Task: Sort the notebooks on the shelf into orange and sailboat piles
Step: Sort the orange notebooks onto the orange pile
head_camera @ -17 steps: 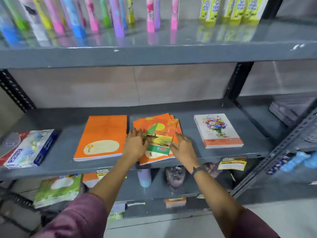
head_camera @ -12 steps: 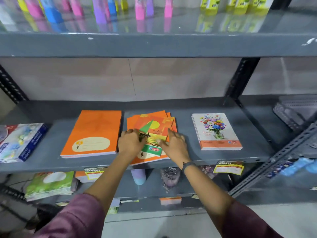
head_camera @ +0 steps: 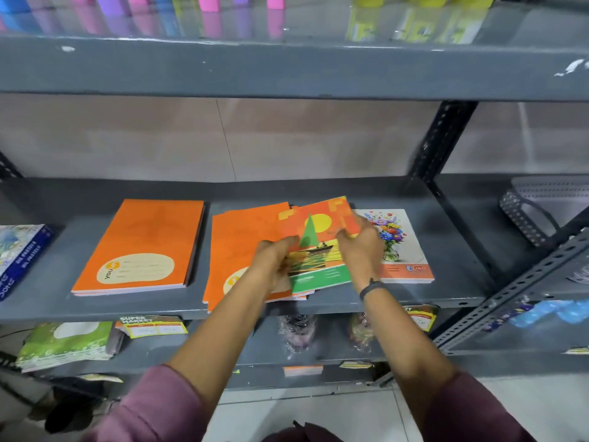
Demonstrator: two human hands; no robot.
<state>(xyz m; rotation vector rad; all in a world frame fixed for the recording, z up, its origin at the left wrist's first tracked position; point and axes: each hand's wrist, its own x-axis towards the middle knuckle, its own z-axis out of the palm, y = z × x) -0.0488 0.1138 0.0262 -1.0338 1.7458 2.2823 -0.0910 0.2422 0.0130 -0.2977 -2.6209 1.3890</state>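
Note:
On the grey middle shelf (head_camera: 334, 193) a neat stack of plain orange notebooks (head_camera: 143, 247) lies at the left. A looser mixed pile (head_camera: 242, 244) sits in the middle, its top cover plain orange. Both hands hold a sailboat notebook (head_camera: 318, 240), with a green sail, yellow sun and green band, lifted and tilted just right of that pile. My left hand (head_camera: 274, 263) grips its left edge. My right hand (head_camera: 360, 250) grips its right edge. More covers peek out beneath it.
A flower-cover notebook stack (head_camera: 404, 250) lies right of the hands, partly hidden by them. A blue and white box (head_camera: 19, 256) sits at the far left. A black upright post (head_camera: 443, 138) bounds the shelf on the right. Coloured bottles (head_camera: 207, 1) line the shelf above.
Both hands have taken the sailboat notebook off the top of the middle pile and moved it up and to the right, uncovering a plain orange cover. The camera has tilted down.

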